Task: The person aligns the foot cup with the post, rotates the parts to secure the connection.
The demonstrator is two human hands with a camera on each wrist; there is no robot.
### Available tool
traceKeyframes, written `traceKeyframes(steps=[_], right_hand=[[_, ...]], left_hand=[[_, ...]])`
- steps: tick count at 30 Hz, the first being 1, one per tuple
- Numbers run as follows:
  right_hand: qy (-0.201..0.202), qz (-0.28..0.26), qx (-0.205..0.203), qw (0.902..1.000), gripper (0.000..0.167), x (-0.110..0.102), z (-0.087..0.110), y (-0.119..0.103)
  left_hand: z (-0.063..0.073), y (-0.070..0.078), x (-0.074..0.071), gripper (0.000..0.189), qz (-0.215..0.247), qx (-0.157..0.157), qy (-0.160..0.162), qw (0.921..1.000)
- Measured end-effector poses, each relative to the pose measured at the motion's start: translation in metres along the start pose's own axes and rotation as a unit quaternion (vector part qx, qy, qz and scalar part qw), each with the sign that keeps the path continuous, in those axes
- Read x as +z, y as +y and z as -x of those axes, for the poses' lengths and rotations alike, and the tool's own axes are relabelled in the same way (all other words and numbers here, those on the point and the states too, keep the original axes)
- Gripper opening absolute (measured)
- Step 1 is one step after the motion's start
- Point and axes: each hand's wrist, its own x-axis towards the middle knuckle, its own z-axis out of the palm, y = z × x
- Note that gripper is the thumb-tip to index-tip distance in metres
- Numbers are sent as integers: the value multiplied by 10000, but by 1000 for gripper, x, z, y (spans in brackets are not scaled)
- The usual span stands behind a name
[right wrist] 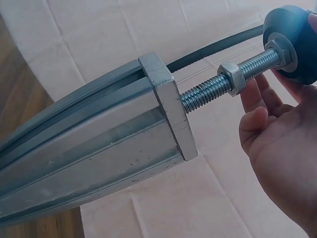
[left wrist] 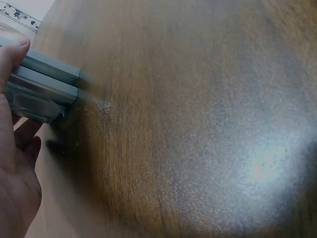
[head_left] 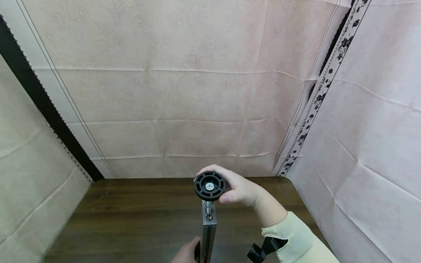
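An aluminium profile (head_left: pixel 208 241) stands upright, with a metal end plate (right wrist: pixel 171 109) on its top. From this plate rises the threaded stud (right wrist: pixel 205 93) of a levelling foot, carrying a hex nut (right wrist: pixel 233 78) partway along it. The foot's round black base (head_left: pixel 209 186) faces up in the head view. My right hand (head_left: pixel 238 188) grips that base by its edge, thumb on the near side. Lower down, my left hand (head_left: pixel 186 252) holds the profile; in the left wrist view its fingers wrap the grooved bar (left wrist: pixel 47 82) close to the tabletop.
A brown wood-grain tabletop (head_left: pixel 138 219) lies beneath. Pale patterned cloth (head_left: pixel 197 95) hangs behind, with more cloth at the left (head_left: pixel 26 175) and right (head_left: pixel 368 128). A black strap (head_left: pixel 266 248) sits at the right sleeve.
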Motion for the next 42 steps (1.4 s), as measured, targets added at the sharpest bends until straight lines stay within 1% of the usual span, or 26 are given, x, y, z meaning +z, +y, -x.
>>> traceKeyframes(steps=[4,11,18,22,25,28,33,36,39,42], right_hand=[[-16,-51,-48,10000,76,1,-1,0],[-43,-147,-105,9998,69,2,-1,1],[45,-187,-125,9997,64,3,-1,1],[188,89,-179,9996,64,3,0,1],[327,387,-184,9985,64,4,0,0],[457,559,-150,9973,64,5,0,-1],[654,391,23,9971,68,10,2,-2],[761,319,83,9966,70,12,4,-2],[862,326,59,9957,69,13,5,-1],[1111,371,70,9931,66,19,6,-2]], left_hand=[[0,-1,0,42,-67,101,6,9999],[1,1,0,42,31,-16,-44,10000],[2,2,-1,46,54,42,-37,10000],[2,2,-2,47,30,71,-28,10000],[1,3,-1,46,64,13,-36,10000],[1,3,-1,45,86,-44,-27,9999],[0,3,-1,46,103,-111,-58,9999],[-1,3,-2,48,139,-231,-127,9996],[-2,3,-3,49,163,-287,-165,9993],[-3,3,-3,48,147,-333,-151,9992]])
